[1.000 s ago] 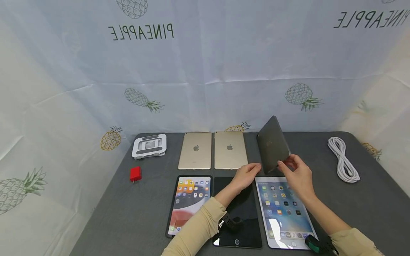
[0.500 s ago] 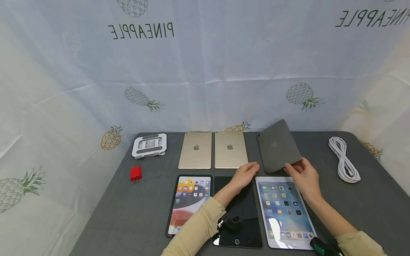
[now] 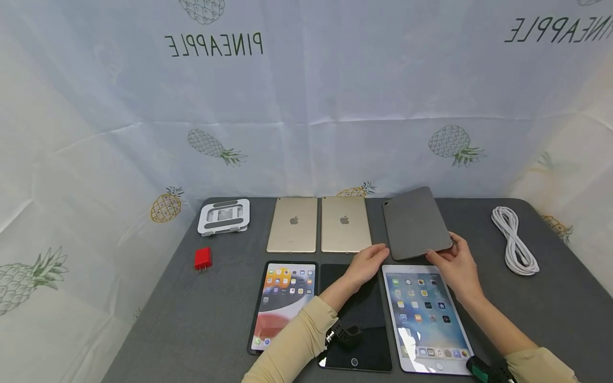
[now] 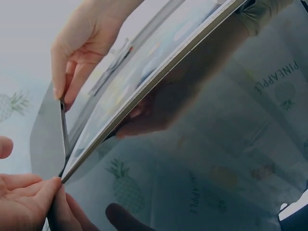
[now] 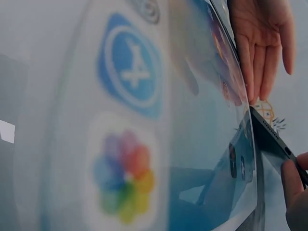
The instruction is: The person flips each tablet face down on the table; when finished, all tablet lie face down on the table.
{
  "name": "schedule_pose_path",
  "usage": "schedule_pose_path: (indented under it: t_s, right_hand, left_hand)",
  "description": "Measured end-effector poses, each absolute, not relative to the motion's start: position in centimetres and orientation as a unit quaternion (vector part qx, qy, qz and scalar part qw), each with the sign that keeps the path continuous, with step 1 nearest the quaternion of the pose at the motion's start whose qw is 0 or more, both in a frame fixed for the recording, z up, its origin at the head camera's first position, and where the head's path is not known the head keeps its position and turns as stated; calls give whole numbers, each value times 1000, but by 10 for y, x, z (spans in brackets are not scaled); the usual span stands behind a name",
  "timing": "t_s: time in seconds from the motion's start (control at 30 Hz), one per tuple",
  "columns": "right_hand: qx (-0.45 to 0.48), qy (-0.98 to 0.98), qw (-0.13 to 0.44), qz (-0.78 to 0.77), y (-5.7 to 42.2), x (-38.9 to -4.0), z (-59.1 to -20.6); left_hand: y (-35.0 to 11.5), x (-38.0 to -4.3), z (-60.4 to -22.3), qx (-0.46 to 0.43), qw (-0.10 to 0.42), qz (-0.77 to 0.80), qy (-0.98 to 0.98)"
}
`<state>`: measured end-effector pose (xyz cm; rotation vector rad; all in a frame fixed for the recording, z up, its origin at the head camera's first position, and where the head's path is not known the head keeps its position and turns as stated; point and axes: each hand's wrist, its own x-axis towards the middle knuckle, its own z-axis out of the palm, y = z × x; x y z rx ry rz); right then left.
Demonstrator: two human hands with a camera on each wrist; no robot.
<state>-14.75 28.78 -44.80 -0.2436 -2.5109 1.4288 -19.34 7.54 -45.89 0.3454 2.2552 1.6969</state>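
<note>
A dark grey tablet (image 3: 415, 226) lies back-up at the right end of the rear row, its near edge slightly raised. My right hand (image 3: 456, 268) pinches its near right corner between thumb and fingers. At the near left corner is my left hand (image 3: 364, 267); the right wrist view shows its straight fingers (image 5: 257, 72) right at the grey tablet's edge. Under the left forearm lies a black tablet (image 3: 356, 303) with a dark screen. A white tablet (image 3: 426, 314) with a lit screen lies face-up just below the grey one.
Two gold tablets (image 3: 292, 229) lie back-up in the rear row. A lit black-framed tablet (image 3: 282, 303) is front left. Farther left are a white folding stand (image 3: 223, 217) and a red plug charger (image 3: 203, 258). A coiled white cable (image 3: 514, 239) lies right. A curtain (image 3: 306, 96) hangs behind.
The grey tablet has tipped down from nearly upright to almost flat, its back now facing up. The right hand has moved right and slightly down with it. The left hand stays in place.
</note>
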Motion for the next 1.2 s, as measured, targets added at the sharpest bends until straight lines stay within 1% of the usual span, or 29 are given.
schedule_pose_path:
  t_s: [0.33, 0.53, 0.7, 0.97, 1.2]
  right_hand:
    - [-48, -866, 84, 491, 292, -150, -451]
    - [-43, -884, 51, 463, 301, -156, -452]
    - [-32, -905, 24, 423, 307, -161, -453]
    - [-9, -941, 28, 338, 316, -170, -457]
    - [20, -955, 67, 287, 316, -177, -456]
  left_hand:
    - [74, -192, -461, 129, 148, 586, 786]
    - [74, -189, -461, 129, 151, 589, 783]
    - [75, -188, -461, 127, 143, 588, 786]
    - [76, -189, -463, 124, 139, 588, 788]
    - [77, -189, -460, 112, 143, 594, 784]
